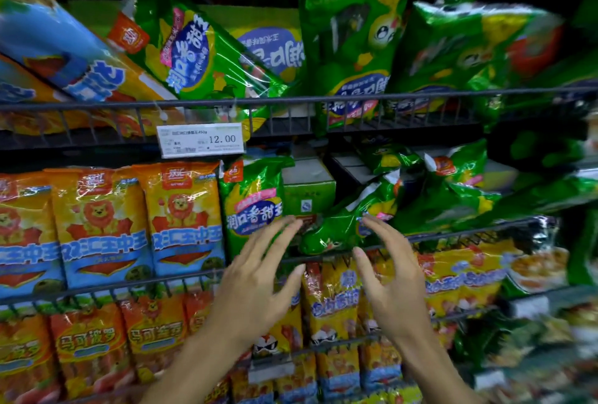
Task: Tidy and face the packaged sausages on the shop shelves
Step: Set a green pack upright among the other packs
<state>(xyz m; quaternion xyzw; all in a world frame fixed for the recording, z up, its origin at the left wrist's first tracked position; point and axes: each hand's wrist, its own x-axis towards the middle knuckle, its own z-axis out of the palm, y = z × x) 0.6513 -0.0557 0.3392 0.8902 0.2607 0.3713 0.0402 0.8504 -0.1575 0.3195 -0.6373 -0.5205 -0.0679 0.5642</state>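
Green sausage packs fill the middle shelf. One green pack [250, 206] stands upright beside the orange packs [184, 219]. To its right another green pack [346, 222] lies toppled over the wire rail [453, 231]. My left hand [259, 277] and my right hand [388, 274] are raised in front of this toppled pack, fingers spread and slightly bent, holding nothing. My right fingertips are close to the pack; whether they touch it I cannot tell. On the top shelf more green packs [352, 38] lean at different angles.
A price tag [200, 139] reading 12.00 hangs on the top shelf rail. A green carton [309, 190] sits behind the gap on the middle shelf. Orange and yellow packs [330, 303] fill the lower shelves. The right side is blurred.
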